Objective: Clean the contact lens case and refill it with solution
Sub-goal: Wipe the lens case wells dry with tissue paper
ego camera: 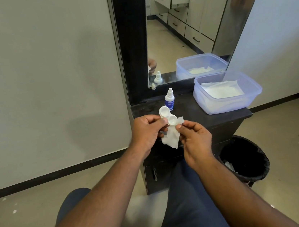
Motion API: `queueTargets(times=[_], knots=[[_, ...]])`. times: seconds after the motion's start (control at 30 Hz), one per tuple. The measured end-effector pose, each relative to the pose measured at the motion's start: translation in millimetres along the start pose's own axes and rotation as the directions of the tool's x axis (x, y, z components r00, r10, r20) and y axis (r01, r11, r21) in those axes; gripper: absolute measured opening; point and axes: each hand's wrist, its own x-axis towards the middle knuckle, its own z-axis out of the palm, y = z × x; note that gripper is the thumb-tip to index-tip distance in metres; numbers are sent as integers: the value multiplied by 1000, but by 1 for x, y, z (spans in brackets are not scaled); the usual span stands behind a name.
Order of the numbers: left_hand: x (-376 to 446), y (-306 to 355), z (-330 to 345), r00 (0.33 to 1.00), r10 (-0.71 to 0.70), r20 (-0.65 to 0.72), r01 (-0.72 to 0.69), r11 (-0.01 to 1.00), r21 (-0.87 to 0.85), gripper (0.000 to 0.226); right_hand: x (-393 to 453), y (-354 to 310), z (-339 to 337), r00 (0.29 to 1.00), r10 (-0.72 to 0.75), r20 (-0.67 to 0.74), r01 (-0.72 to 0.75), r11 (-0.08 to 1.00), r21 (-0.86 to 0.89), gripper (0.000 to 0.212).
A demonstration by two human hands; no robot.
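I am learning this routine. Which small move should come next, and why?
Probably press the tissue into the open well of the lens case: the left hand holds the case, the right hand pinches the tissue, and the solution bottle stands untouched.

I see a dark dresser top (197, 115) set against a mirror along its back edge. Near the back left corner a small solution bottle (169, 100) stands upright, white-capped with a blue label. At the right edge sits a translucent bluish plastic tub (252, 97), its right side overhanging that edge a little; white tissues (221, 90) lie inside it. Bottle and tub stand well apart.
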Motion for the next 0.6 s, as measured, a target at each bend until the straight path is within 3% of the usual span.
queueTargets(times=[0.17, 0.3, 0.43, 0.6], knots=[[0, -2, 0, 999, 45, -14, -45, 999, 6, 6, -3, 5, 1, 996, 84, 28, -84, 996, 5, 13], [-1, -6, 0, 997, 69, -17, -68, 995, 75, 10, 1, 2, 1, 1000, 21, -22, -21, 999, -25, 11], [1, -7, -2, 998, 67, -4, -66, 992, 106, 10, 8, -4, -5, 988, -142, 61, 152, 959, -239, 15], [6, -9, -4, 996, 78, 48, -86, 977, 197, 11, 14, -18, -9, 946, -226, 231, 316, 798, -514, 11]])
